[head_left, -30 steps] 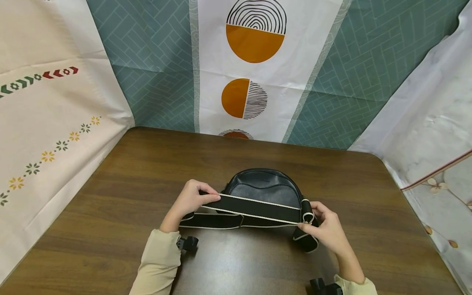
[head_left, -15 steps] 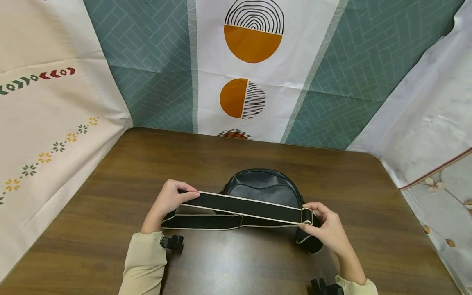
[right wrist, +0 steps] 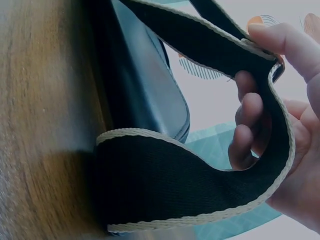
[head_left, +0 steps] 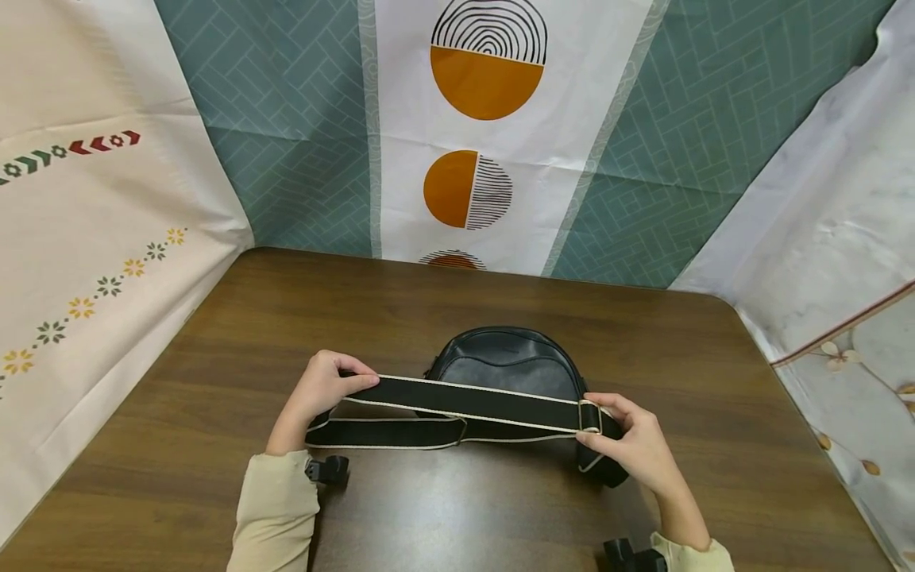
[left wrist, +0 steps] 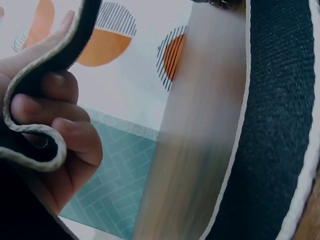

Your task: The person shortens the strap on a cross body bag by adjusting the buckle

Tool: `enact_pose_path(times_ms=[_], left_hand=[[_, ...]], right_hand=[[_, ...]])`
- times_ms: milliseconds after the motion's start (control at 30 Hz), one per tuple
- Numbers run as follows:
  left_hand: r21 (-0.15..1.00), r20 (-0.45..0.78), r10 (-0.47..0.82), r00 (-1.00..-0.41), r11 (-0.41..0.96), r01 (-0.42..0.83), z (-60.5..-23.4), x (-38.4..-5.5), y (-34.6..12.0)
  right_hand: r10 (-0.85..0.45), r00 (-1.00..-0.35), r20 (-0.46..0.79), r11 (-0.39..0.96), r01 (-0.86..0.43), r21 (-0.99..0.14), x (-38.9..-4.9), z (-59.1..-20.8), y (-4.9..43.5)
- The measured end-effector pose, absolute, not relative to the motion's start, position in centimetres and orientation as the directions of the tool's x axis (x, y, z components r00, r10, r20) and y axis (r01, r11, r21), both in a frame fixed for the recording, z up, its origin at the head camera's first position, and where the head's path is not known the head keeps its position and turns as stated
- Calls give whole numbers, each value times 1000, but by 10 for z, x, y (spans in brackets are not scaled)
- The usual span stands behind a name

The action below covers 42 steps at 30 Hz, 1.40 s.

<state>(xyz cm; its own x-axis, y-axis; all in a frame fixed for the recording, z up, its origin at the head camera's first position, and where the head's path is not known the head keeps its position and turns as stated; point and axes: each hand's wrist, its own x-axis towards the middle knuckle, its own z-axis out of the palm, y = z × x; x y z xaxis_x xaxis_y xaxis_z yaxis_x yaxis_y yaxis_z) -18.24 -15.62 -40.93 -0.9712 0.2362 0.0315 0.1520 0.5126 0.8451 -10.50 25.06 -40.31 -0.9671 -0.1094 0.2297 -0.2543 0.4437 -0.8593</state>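
A black half-moon shoulder bag [head_left: 507, 367] stands on the table behind its wide black strap [head_left: 472, 403], which has cream edging. My left hand [head_left: 320, 391] pinches the strap's upper run at the left, thumb in front. In the left wrist view, the fingers of that hand [left wrist: 75, 112] curl round a fold of the webbing. At the right end, my right hand [head_left: 631, 435] pinches the strap at a metal slider buckle [head_left: 590, 416]. A loop of strap [right wrist: 165, 175] hangs below this hand in the right wrist view. Between both hands the upper run is stretched nearly straight.
The strap's lower run [head_left: 386, 434] lies in front of the bag, close over the brown wooden table [head_left: 429, 508]. Patterned cloths [head_left: 300, 127] hang behind the table and along both sides. A black wrist camera [head_left: 329, 470] sits at the left cuff.
My left hand has moved left, drawing out a longer stretch of strap. At the right hand the buckle has turned to face the head camera, while that hand has hardly moved.
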Motion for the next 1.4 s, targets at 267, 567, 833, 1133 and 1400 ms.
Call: enact_pose_path(times_ms=[267, 567, 833, 1133, 1400], left_hand=[[801, 26, 282, -959, 569, 189, -407, -181, -155], [766, 60, 304, -951, 597, 240, -406, -183, -151], [735, 55, 302, -952, 633, 243, -390, -178, -140], [748, 91, 379, -921, 584, 315, -374, -172, -113], [768, 122, 461, -879, 517, 378, -370, -172, -90]], right_hand=[[-152, -960, 235, 314, -273, -909, -105, -403, 246], [-185, -948, 258, 259, -300, -918, -107, -401, 241], [-259, -925, 280, 187, -332, -925, -108, -398, 240], [-348, -877, 332, 97, -386, -917, -111, -398, 238], [-394, -851, 349, 49, -399, -916, -113, -400, 233]])
